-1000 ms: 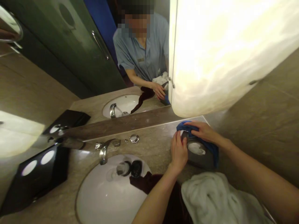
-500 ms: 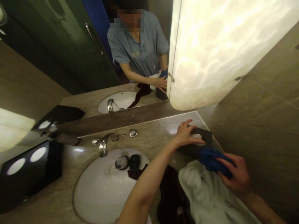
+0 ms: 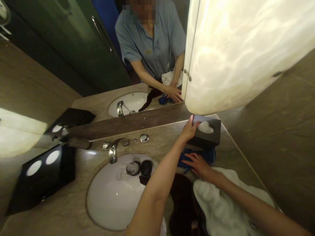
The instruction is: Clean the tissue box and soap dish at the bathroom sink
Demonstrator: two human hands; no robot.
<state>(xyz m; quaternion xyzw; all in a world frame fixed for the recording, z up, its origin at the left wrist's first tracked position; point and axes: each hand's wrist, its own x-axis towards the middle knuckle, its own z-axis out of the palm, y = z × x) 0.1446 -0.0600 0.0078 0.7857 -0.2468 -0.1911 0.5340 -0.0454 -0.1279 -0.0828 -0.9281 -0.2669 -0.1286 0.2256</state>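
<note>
My left hand (image 3: 190, 129) grips the left side of a dark tissue box (image 3: 208, 136), with a white tissue showing in its top opening. My right hand (image 3: 200, 167) lies palm down with fingers spread over a blue cloth (image 3: 209, 155), pressed against the counter just in front of the box. Below my right wrist lies a crumpled white towel (image 3: 216, 203). A dark brown cloth-like piece (image 3: 182, 203) stretches beside the towel, and its end reaches into the sink.
The oval white sink (image 3: 105, 206) holds two small round items (image 3: 140, 168). A chrome tap (image 3: 113, 152) and knob (image 3: 144, 138) stand behind it. A black box (image 3: 46, 177) sits on the left. The mirror shows a person's reflection. A glowing lamp panel (image 3: 233, 49) overhangs the counter.
My right hand has brought the blue cloth down and left, flat onto the counter. My left hand has moved from the box's top to its left side; the box sits further back.
</note>
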